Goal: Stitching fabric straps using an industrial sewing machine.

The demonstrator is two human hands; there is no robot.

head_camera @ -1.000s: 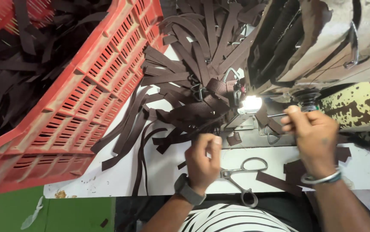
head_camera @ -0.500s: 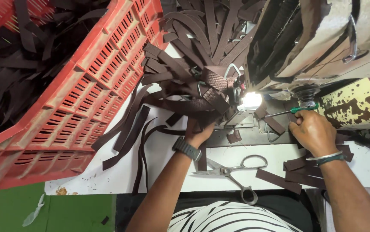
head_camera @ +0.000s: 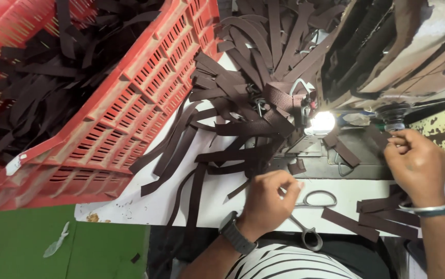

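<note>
My left hand [head_camera: 270,197], with a dark watch on its wrist, rests curled on the white table edge [head_camera: 145,206], right over the blades of grey-handled scissors [head_camera: 311,219]. Whether it grips them is hidden. A heap of dark brown webbing straps [head_camera: 243,119] lies just beyond it. My right hand [head_camera: 416,160], with a metal bangle at the wrist, is by the sewing machine. Its fingertips pinch a short brown strap piece [head_camera: 375,138] under a round knob [head_camera: 393,114].
A big red plastic crate [head_camera: 140,98] full of brown straps stands at the left. The machine's small lamp [head_camera: 321,122] glows beside metal buckles [head_camera: 300,87]. Cut strap lengths [head_camera: 367,222] lie near the table's edge. Green floor [head_camera: 26,248] is below.
My left hand reached into the strap heap half a second ago and has come back to the scissors. My right hand stays by the machine, shifted slightly toward the knob.
</note>
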